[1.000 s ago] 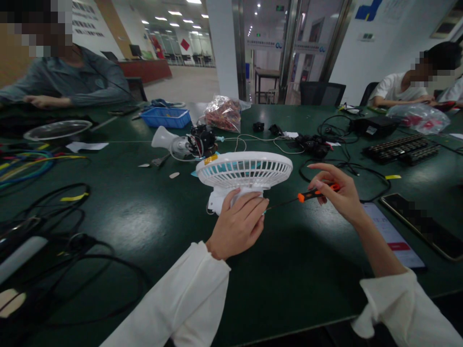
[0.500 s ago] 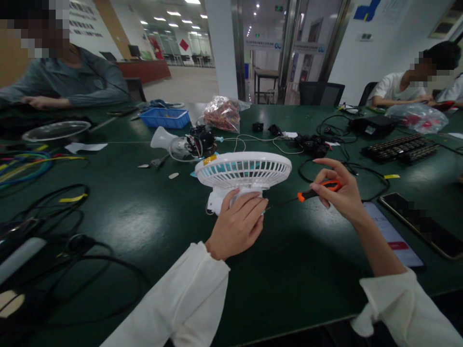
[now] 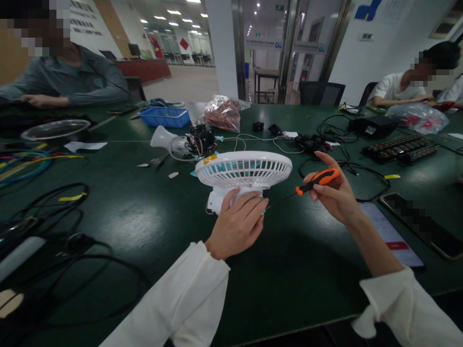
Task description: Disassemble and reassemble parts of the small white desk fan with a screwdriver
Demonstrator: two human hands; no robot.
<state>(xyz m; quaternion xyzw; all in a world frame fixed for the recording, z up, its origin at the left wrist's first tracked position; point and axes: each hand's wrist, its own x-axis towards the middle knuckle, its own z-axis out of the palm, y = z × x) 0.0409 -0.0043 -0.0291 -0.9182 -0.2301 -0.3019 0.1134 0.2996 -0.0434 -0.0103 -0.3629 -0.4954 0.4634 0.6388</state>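
A small white fan (image 3: 243, 169) with blue blades lies on the dark green table, its round slatted guard tilted away from me. My left hand (image 3: 237, 224) wraps round the white housing below the guard and covers much of it. Between the fingers and thumb of my right hand (image 3: 334, 197) is a screwdriver (image 3: 325, 177) with an orange and black handle. Its thin shaft slants down to the left, and the tip reaches the fan's housing beside my left fingertips. Whether it sits in a screw, I cannot tell.
Behind the fan stand a white and black motor part (image 3: 198, 140), a blue tray (image 3: 164, 117) and a plastic bag (image 3: 222, 113). Two phones (image 3: 423, 224) lie to the right, near black cables. More cables (image 3: 75, 246) spread at left. Two people sit across the table.
My right fingers have shifted on the screwdriver, and its handle has turned and risen slightly, showing more orange. My left hand and the fan stay in place.
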